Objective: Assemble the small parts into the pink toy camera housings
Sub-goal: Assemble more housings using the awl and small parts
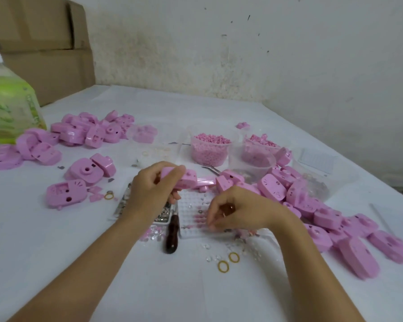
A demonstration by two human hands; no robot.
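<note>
- The two forearms come in from the bottom edge. Just beyond them, two yellow rubber bands [223, 266] lie on the white table [56, 240] among scattered clear bits.
- The right hand [237, 212] hangs over the white gridded tray [191, 219], fingers curled down. Its fingertips [211, 225] are at the row of small pink parts [199, 217] seated in the tray. Whether they already pinch one cannot be told.
- The left hand [154, 189] grips one pink housing [184, 178], held up just above the tray's far edge, thumb and fingers wrapped round it.
- A dark-handled tool [172, 235] lies untouched just beside the tray, on its left.
- Supply looks plentiful: a tub of pink pellets [209, 149] and a second tub [257, 152] stand behind the hands.
- Housings lie in a big heap on the right [335, 219] and another heap far left [86, 133], with a few loose ones between [89, 170].
- My judgement: this is mid-batch, with one housing in hand about to get a part. Which heap is finished cannot be told, so plenty of work seems left.
</note>
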